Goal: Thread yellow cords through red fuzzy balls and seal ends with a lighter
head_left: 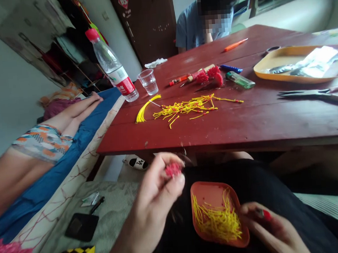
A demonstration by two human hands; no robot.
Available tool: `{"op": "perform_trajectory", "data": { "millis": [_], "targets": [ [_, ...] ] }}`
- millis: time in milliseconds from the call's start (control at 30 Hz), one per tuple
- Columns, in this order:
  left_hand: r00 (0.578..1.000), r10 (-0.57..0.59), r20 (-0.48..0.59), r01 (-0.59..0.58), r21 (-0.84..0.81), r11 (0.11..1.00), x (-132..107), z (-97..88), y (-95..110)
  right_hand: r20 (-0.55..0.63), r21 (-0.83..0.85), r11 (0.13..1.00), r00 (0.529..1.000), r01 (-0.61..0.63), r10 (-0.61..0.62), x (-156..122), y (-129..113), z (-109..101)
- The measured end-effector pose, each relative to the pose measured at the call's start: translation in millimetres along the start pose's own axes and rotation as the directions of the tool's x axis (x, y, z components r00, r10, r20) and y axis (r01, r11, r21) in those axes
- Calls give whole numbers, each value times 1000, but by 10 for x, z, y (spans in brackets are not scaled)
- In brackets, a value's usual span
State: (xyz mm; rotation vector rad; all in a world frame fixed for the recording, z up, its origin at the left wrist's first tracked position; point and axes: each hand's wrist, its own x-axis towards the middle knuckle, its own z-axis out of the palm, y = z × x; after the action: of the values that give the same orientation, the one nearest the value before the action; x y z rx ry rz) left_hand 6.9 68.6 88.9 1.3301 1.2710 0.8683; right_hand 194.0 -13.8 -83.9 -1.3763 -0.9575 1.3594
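My left hand [154, 204] is raised over my lap with its fingers pinched on a small red fuzzy pompom [172, 169]. My right hand [273, 227] rests at the right edge of a small orange dish [208, 195] on my lap, its fingers closed round a small red piece I cannot make out. The dish holds several thin yellow strands [219, 221]. On the dark red table [244, 125] ahead lies a scatter of yellow strands with red tips [189, 107] and a bundle of plain yellow ones [145, 109].
Finished red pompoms [210, 76], a green lighter [240, 80], pens, a plastic cup [148, 81], a water bottle [113, 66], an orange tray [292, 62] and scissors [314, 93] lie on the table. A person sits at the far side. Another person lies on a blue mat at left.
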Motion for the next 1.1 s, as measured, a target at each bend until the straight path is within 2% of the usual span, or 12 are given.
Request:
{"op": "perform_trajectory", "data": {
  "millis": [67,133,233,333,467,533,600,700,833,900,967,1100],
  "targets": [
    [966,-199,163,232,-216,948,-149,41,-299,89,-354,930,994,98,-70,125,-66,-101],
    [938,-311,155,347,-349,870,-238,95,-590,229,-692,694,972,199,-51,245,-132,-113],
    [923,-378,78,369,-463,806,-329,175,-894,299,-808,529,954,258,-9,371,-200,25],
    [922,-385,39,349,-512,785,-406,229,-1048,353,-836,458,935,302,28,437,-218,249],
    [887,-456,69,404,-592,698,-454,242,-1176,346,-875,394,933,281,103,484,-193,534],
    [873,-479,89,419,-640,644,-458,240,-1232,313,-884,407,938,231,146,511,-178,625],
    [860,-499,108,427,-688,587,-460,243,-1277,284,-862,475,944,175,167,543,-182,651],
    [830,-539,142,455,-730,509,-473,277,-1318,265,-735,671,953,100,148,580,-239,549],
    [813,-560,158,498,-687,530,-480,386,-1333,280,-320,944,943,-83,178,492,-327,325],
    [825,-540,165,508,-633,584,-472,455,-1333,256,-98,970,936,-223,241,376,-320,282],
    [844,-510,168,502,-581,641,-464,517,-1333,240,83,942,924,-326,299,245,-278,309],
    [860,-478,178,496,-511,702,-461,585,-1317,210,311,853,906,-419,368,46,-182,451]
  ]
}}
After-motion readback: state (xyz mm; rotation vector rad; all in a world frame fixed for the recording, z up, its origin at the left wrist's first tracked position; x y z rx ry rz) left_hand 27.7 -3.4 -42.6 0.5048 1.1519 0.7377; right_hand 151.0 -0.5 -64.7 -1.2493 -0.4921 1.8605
